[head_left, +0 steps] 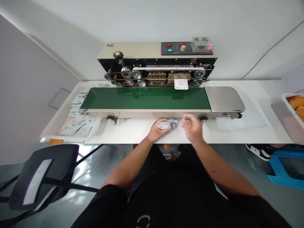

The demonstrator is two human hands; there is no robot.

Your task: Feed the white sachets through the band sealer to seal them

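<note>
My left hand (155, 130) grips a small stack of white printed sachets (167, 125) on the white table (133, 133), just in front of the conveyor's front edge. My right hand (192, 127) is blurred with motion and hangs just right of the stack, holding nothing. Beyond both hands runs the green belt (144, 98) of a band sealing machine (156, 63). One white sachet (181, 84) stands upright at the belt's far edge, between the machine's sealing bands.
A loose pile of sachets (78, 126) lies in a white tray (51, 133) at the table's left end. A white bin of orange items (295, 106) sits at the far right. Below the table are a black chair (42, 177), a blue crate (287, 167) and a shoe (258, 151).
</note>
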